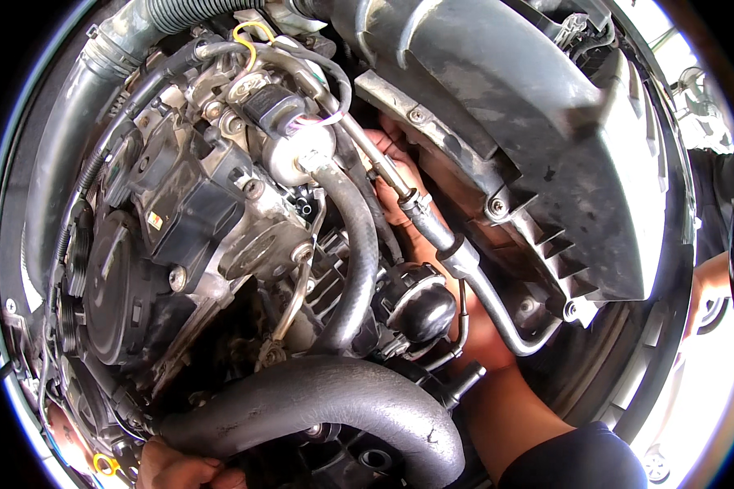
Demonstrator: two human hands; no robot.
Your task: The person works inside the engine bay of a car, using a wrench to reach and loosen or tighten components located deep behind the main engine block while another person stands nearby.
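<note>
My right forearm comes up from the lower right and reaches deep into an engine bay. My right hand [397,175] is behind a slim metal pipe [369,147], beside a black ribbed hose [355,228]. Its fingers are bent, and whatever they hold is hidden by the pipe and nearby parts. At the lower left edge, my left hand [189,471] has curled fingers right by the end of a thick black hose [326,399]. The picture's edge cuts it off, so what lies under those fingers does not show.
A large black plastic housing [530,106] fills the upper right. The engine, with its black cover [192,220] and a wired connector [273,110], takes up the left. A round black cap [420,306] sits beside my forearm. Another person's arm [712,281] shows at the right edge.
</note>
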